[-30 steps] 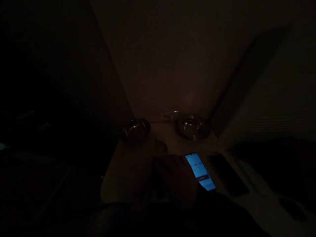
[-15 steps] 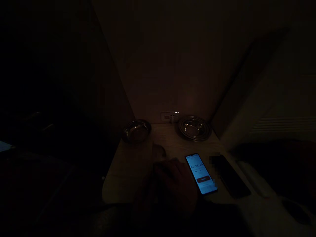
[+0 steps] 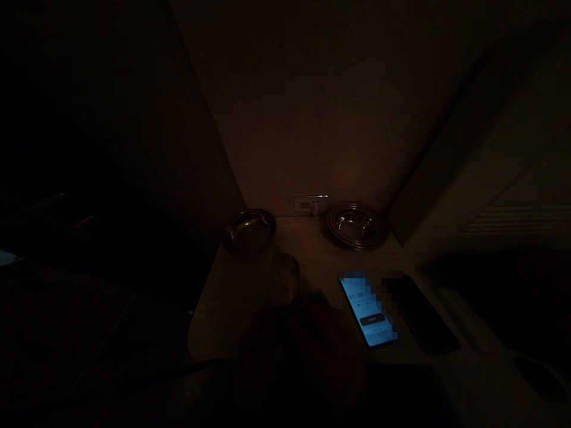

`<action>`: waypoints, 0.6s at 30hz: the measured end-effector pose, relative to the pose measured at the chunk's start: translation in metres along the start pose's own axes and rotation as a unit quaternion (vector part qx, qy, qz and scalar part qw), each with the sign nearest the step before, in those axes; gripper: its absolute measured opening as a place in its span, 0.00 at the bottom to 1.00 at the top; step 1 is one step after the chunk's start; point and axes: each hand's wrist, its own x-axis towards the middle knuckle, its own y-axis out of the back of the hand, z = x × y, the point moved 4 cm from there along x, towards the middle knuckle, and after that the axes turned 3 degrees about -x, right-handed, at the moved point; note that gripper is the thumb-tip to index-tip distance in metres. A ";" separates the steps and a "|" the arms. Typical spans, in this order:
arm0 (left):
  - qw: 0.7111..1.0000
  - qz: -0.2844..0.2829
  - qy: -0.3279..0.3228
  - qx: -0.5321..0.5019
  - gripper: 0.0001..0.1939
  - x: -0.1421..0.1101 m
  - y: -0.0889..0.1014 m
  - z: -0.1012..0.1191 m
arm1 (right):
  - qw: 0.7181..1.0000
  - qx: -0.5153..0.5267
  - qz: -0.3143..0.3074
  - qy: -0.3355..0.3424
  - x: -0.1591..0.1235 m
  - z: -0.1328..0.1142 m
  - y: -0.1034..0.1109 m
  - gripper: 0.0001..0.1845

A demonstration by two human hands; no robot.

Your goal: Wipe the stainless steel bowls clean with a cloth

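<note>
Very little light falls on my hands, which are close together at the near edge of the small wooden table. My right hand [image 3: 330, 345] is curled, its fingers bent in toward the middle. Beside it on the left, my left hand [image 3: 256, 345] is a dim shape whose fingers I can barely separate from the dark. Just beyond the fingers rises a pale, faintly shiny thing [image 3: 285, 276], rounded at the top; its kind is too dark to tell. A lit phone [image 3: 368, 315] showing a timer lies right of my right hand.
A steel bowl [image 3: 250, 230] stands at the table's back left, and stacked steel plates [image 3: 357, 226] at the back right. Behind them is a wall socket [image 3: 311, 204] with a plug. A dark phone-like slab [image 3: 428, 318] lies right of the lit phone.
My hands have shifted slightly toward me and apart, and more of the pale thing shows beyond the fingers. The view has tilted a little, moving the table things slightly right and up.
</note>
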 end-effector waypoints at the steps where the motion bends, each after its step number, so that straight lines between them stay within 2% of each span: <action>1: 1.000 0.000 0.002 0.003 0.18 -0.001 -0.001 0.000 | 1.000 -0.005 -0.001 0.016 0.000 -0.001 0.001 0.12; 6: 1.000 -0.006 0.012 0.019 0.18 -0.005 -0.002 0.000 | 0.995 -0.055 -0.003 0.085 0.007 -0.005 0.006 0.15; 9: 1.000 -0.011 0.014 0.024 0.17 -0.007 -0.003 -0.002 | 0.990 -0.063 -0.037 0.122 0.020 -0.005 0.005 0.15; 14: 0.999 -0.015 0.013 0.025 0.17 -0.008 -0.004 -0.004 | 0.988 -0.080 -0.077 0.104 0.044 0.001 0.001 0.14; 18: 1.000 -0.011 0.011 0.027 0.17 -0.010 -0.004 -0.003 | 0.986 -0.081 -0.089 0.114 0.036 -0.005 0.003 0.15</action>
